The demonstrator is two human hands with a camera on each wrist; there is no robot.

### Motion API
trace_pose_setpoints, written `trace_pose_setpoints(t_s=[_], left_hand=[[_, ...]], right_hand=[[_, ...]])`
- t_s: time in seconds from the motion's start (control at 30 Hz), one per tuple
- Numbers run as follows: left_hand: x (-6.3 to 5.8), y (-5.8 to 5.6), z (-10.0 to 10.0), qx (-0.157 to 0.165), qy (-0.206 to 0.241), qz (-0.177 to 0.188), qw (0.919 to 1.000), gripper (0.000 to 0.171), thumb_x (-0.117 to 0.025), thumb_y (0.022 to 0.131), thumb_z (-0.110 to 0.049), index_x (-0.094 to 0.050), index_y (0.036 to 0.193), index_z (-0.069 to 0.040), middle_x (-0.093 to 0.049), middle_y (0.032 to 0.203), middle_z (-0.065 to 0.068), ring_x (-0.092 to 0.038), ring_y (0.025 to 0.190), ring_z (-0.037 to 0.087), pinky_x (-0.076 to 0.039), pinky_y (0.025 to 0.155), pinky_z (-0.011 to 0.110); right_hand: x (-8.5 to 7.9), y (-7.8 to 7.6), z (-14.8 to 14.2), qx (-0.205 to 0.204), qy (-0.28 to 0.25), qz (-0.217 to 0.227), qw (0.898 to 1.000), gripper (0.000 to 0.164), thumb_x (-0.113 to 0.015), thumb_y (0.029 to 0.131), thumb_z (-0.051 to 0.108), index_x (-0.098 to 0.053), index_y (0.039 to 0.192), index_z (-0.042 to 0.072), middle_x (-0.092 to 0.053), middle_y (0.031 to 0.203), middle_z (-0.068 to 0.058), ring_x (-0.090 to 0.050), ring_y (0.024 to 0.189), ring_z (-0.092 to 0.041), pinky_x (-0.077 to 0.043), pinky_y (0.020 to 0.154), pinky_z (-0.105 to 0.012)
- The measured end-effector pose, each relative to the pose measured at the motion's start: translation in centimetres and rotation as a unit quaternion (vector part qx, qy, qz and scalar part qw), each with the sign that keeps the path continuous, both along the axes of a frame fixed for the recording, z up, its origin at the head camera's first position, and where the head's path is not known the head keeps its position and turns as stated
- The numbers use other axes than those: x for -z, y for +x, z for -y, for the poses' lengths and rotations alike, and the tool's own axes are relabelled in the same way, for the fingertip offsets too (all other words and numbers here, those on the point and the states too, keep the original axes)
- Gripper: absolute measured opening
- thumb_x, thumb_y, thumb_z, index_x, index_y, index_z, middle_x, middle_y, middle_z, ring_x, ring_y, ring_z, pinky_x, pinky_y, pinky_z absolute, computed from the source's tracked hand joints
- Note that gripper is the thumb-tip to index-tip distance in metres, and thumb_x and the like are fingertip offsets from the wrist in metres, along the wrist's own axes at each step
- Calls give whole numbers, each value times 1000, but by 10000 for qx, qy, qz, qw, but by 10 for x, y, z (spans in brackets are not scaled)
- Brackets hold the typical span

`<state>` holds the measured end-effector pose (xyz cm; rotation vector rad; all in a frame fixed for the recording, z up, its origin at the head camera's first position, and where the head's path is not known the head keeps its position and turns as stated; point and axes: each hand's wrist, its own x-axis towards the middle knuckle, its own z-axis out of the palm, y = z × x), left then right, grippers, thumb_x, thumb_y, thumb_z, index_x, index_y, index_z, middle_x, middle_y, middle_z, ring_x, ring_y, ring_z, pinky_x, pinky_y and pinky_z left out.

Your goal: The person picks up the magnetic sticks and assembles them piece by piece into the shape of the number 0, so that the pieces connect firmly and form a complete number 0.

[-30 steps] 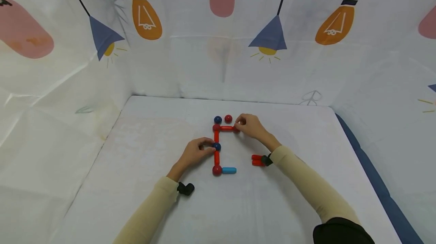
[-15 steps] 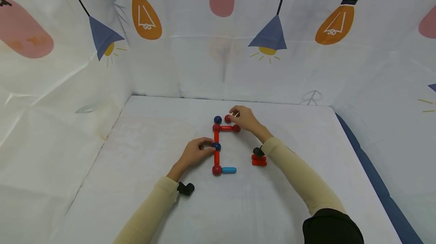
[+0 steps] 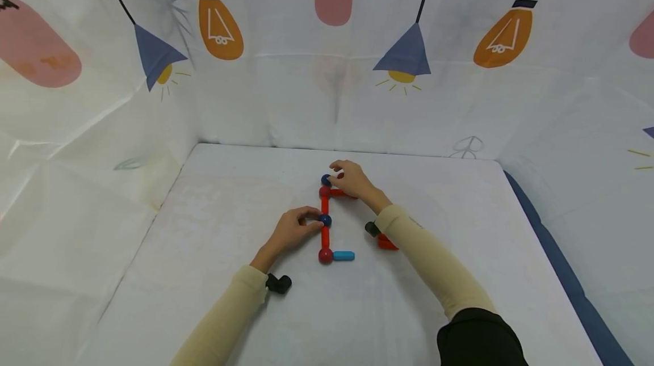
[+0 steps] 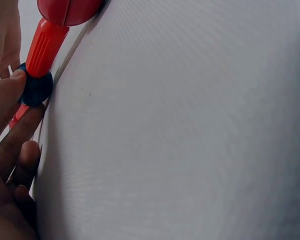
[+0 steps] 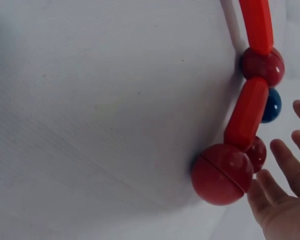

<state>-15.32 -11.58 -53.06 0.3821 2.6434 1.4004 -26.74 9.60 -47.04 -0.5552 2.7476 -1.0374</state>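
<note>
A frame of red rods and balls lies on the white table. My left hand (image 3: 292, 228) pinches its middle blue ball (image 3: 325, 220) between thumb and index finger; the left wrist view shows the same blue ball (image 4: 37, 89) under a red rod (image 4: 46, 47). My right hand (image 3: 352, 180) hovers at the far end beside a loose blue ball (image 3: 326, 180). In the right wrist view its fingers are spread, a gap separates the thumb from the blue ball (image 5: 272, 105), and a loose red ball (image 5: 257, 154) sits behind the frame's end ball (image 5: 222, 174).
A light-blue rod (image 3: 344, 255) extends right from the frame's near red ball (image 3: 325, 255). Red rods (image 3: 387, 243) lie to the right, partly covered by the right forearm. Printed white sheeting (image 3: 296, 99) rises behind the table (image 3: 245, 173).
My right hand has left the frame's right-hand red ball and moved left, past the loose red ball to the loose blue one. The left hand keeps its pinch in place.
</note>
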Motion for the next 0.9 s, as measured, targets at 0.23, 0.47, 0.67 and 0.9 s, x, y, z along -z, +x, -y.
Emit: trace_pose_setpoints(t_s=[0.23,0.47,0.67,0.9], left_hand=[[1,0,1,17,16,-29,10000,31,-77,93,-29,-74,122,-20,-74,106,-4,-54,75,15,-44,64,24],[0,-1,1,48,112,-42,9999,30,-78,92,-29,-74,121,-19,-75,106,-3,-53,73,14,-43,63,24],[0,-1,0,24,78,-18,10000,31,-78,93,-29,-74,122,-19,-76,108,-4,-54,74,14,-43,64,24],[-2,1,0,-46,63,12,10000,29,-78,92,-28,-75,120,-20,-75,105,-5,-53,74,14,-43,64,25]], right_hand=[[9,-2,1,42,5,13,10000,41,-68,99,20,-62,136,3,-68,130,-16,-65,116,-30,-54,98,-44],[16,-5,4,217,157,-48,9996,38,-70,98,25,-67,131,8,-70,126,-13,-64,111,-27,-54,94,-43],[17,-5,7,150,400,-122,9990,36,-69,97,28,-70,127,9,-73,123,-11,-65,110,-27,-53,95,-44],[15,-1,8,104,96,-52,9999,34,-69,97,25,-70,125,5,-74,123,-13,-67,117,-31,-51,102,-48]])
